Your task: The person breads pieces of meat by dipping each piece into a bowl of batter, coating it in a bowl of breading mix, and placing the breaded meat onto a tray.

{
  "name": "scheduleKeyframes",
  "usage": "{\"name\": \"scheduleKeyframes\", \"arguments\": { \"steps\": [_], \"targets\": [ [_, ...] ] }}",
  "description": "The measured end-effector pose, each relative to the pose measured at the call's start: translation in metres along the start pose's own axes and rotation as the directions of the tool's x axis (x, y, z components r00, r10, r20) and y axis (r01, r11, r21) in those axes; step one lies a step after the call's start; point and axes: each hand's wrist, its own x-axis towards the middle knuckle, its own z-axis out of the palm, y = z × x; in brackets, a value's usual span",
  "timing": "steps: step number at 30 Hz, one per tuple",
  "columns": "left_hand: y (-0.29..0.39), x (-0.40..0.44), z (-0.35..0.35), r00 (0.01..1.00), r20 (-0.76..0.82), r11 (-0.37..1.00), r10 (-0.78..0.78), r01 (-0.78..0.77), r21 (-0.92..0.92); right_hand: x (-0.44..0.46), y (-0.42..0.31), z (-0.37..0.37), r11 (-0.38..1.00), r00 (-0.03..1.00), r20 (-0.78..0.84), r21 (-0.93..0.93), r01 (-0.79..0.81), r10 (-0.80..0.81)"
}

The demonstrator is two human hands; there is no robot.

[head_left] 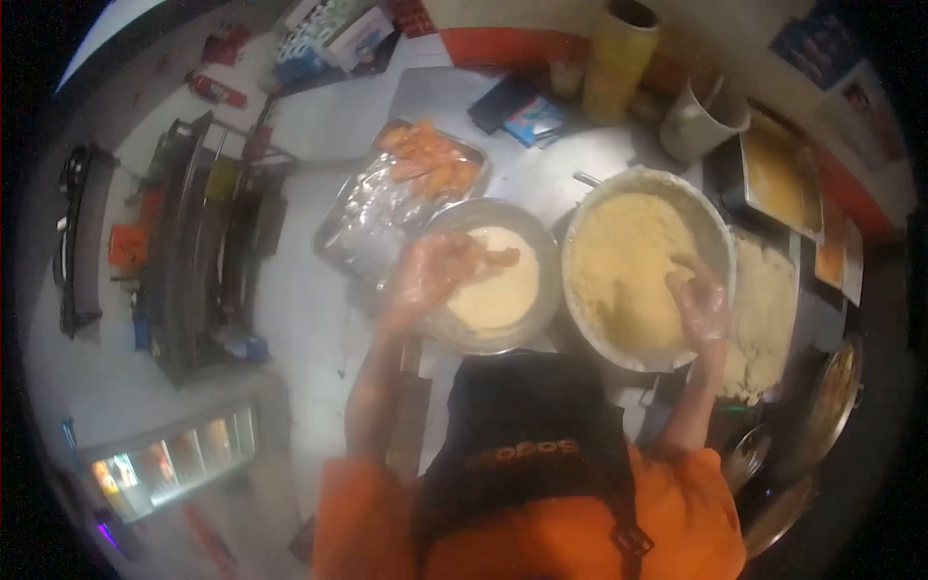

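A metal bowl (547,319) of pale, creamy batter (507,295) sits in front of me. My left hand (440,274) is over its left side, fingers drawn together; a small brownish shape pokes out towards the batter, and I cannot make out whether it is a fingertip or a held piece. To the right, a large pale tub (572,304) holds yellowish crumbs (633,251). At the right side of these crumbs is my right hand (700,304), its fingers loosely bent and apart, with nothing visible in them. Behind the batter bowl, a metal tray (333,227) carries orange-pink pieces (430,159) and clear plastic.
Right of the tub lies a tray of pale, crumb-coated pieces (764,314). Further back stand a deep metal pan (817,193), a white bucket (691,130) and a tall yellow container (619,68). Dark and blue packets (534,121) lie on the counter.
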Motion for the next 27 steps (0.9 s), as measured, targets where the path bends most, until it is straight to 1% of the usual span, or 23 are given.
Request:
{"name": "scheduleKeyframes", "arguments": {
  "steps": [1, 2, 3, 4, 5, 6, 8, 10, 11, 12, 13, 14, 15, 16, 17, 18, 19, 20, 22, 23, 25, 26, 27],
  "targets": [
    [0.012, -0.001, 0.004, 0.997, 0.026, 0.992, -0.076, 0.073, 0.100, -0.002, 0.007, -0.007, 0.999, 1.000, -0.017, -0.043, 0.017, -0.018],
    [0.019, -0.003, 0.008, 0.987, 0.043, 0.970, -0.152, 0.141, 0.199, -0.005, 0.010, -0.010, 0.999, 0.999, -0.034, -0.039, -0.004, 0.003],
    [-0.012, -0.003, 0.020, 0.984, 0.143, 0.966, -0.108, 0.070, 0.251, -0.008, 0.010, -0.013, 0.999, 0.998, -0.056, -0.041, 0.030, -0.032],
    [-0.055, -0.013, 0.039, 0.981, 0.165, 0.966, -0.105, 0.061, 0.251, -0.012, 0.013, -0.015, 0.997, 0.995, -0.077, -0.044, 0.067, -0.070],
    [-0.097, -0.028, 0.058, 0.984, 0.160, 0.993, -0.077, 0.060, 0.105, -0.013, 0.011, -0.016, 1.000, 0.998, -0.064, -0.023, 0.020, -0.021],
    [-0.100, -0.029, 0.062, 0.975, 0.212, 0.992, -0.074, 0.050, 0.120, -0.012, 0.008, -0.017, 1.000, 0.997, -0.071, -0.022, 0.007, -0.009],
    [-0.101, -0.030, 0.068, 0.947, 0.313, 0.989, -0.069, 0.023, 0.147, -0.012, 0.003, -0.016, 0.993, 0.998, -0.017, -0.106, -0.054, 0.053],
    [-0.099, -0.027, 0.066, 0.957, 0.286, 0.988, -0.043, -0.002, 0.153, -0.007, 0.012, -0.009, 0.993, 0.998, -0.012, -0.097, -0.064, 0.063],
    [-0.091, -0.025, 0.059, 0.953, 0.300, 0.988, -0.041, -0.005, 0.151, -0.003, 0.016, -0.007, 0.991, 0.999, 0.044, -0.128, 0.023, -0.018],
    [-0.081, -0.020, 0.047, 0.947, 0.272, 0.969, -0.168, 0.209, -0.129, 0.002, 0.017, -0.006, 0.982, 0.990, 0.103, -0.156, 0.111, -0.095],
    [-0.073, -0.014, 0.038, 0.913, 0.279, 0.829, -0.297, 0.392, -0.399, 0.008, 0.012, -0.005, 0.966, 0.981, 0.193, -0.258, 0.035, 0.015],
    [-0.066, -0.009, 0.035, 0.912, 0.287, 0.830, -0.293, 0.392, -0.397, 0.014, 0.014, -0.001, 0.965, 0.982, 0.185, -0.259, 0.029, 0.020],
    [-0.060, -0.005, 0.031, 0.924, 0.195, 0.873, -0.329, 0.377, -0.311, 0.020, 0.019, 0.006, 0.912, 0.962, 0.246, -0.355, 0.204, -0.119],
    [-0.058, -0.002, 0.029, 0.930, 0.097, 0.904, -0.354, 0.367, -0.221, 0.026, 0.023, 0.013, 0.820, 0.914, 0.323, -0.433, 0.374, -0.246],
    [-0.072, 0.000, 0.030, 0.969, 0.042, 0.958, -0.242, 0.232, 0.166, 0.035, 0.020, 0.025, 0.821, 0.915, 0.322, -0.434, 0.370, -0.243],
    [-0.100, -0.002, 0.037, 0.969, 0.047, 0.959, -0.241, 0.230, 0.166, 0.044, 0.012, 0.040, 0.763, 0.912, 0.402, -0.566, 0.312, -0.074],
    [-0.134, -0.002, 0.047, 0.984, 0.060, 0.936, -0.170, 0.142, 0.321, 0.050, 0.007, 0.052, 0.675, 0.889, 0.447, -0.688, 0.267, 0.104],
    [-0.148, -0.004, 0.057, 0.996, 0.034, 0.931, -0.082, 0.064, 0.360, 0.047, 0.006, 0.061, 0.674, 0.891, 0.441, -0.691, 0.260, 0.109],
    [-0.178, -0.009, 0.079, 0.995, -0.017, 0.888, 0.096, -0.078, 0.454, 0.046, 0.010, 0.075, 0.589, 0.894, 0.442, -0.742, 0.319, 0.073],
    [-0.180, -0.011, 0.084, 0.988, -0.046, 0.907, 0.148, -0.117, 0.404, 0.048, 0.020, 0.080, 0.588, 0.894, 0.442, -0.743, 0.320, 0.072],
    [-0.158, -0.007, 0.085, 0.976, -0.085, 0.923, 0.200, -0.159, 0.351, 0.054, 0.052, 0.090, 0.459, 0.885, 0.457, -0.807, 0.371, 0.088],
    [-0.116, -0.003, 0.074, 0.998, -0.040, 0.973, -0.058, 0.065, 0.222, 0.054, 0.078, 0.095, 0.458, 0.885, 0.458, -0.807, 0.372, 0.089],
    [-0.093, -0.002, 0.068, 0.951, 0.043, 0.948, -0.306, 0.300, 0.108, 0.053, 0.107, 0.097, 0.333, 0.889, 0.456, -0.834, 0.441, -0.035]
  ]
}}
